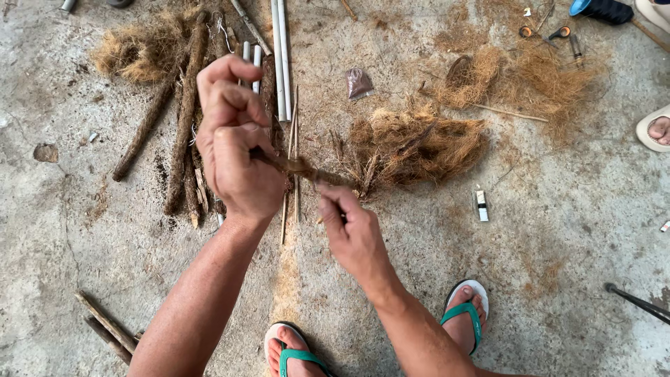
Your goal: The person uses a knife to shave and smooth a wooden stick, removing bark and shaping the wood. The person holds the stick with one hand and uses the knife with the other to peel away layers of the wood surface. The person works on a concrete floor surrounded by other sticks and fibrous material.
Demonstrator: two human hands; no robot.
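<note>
My left hand point(234, 143) is raised over the floor, fingers curled around one end of a thin stick wrapped in brown coconut fibre point(296, 166). My right hand point(351, 227) pinches the fibre strand just below and right of it, at the stick's other end. The strand runs on into a loose pile of coconut fibre point(415, 143) lying on the concrete floor point(558, 230). Under my left hand lie several fibre-wrapped sticks point(183, 122) and white plastic pipes point(280, 56).
More fibre heaps lie at top left point(143, 49) and top right point(530, 80). A small plastic bag point(359, 82), scissors point(541, 33), a lighter point(481, 204), bare sticks point(105, 324), another person's sandalled foot point(656, 129), and my feet in green-strapped sandals point(464, 311).
</note>
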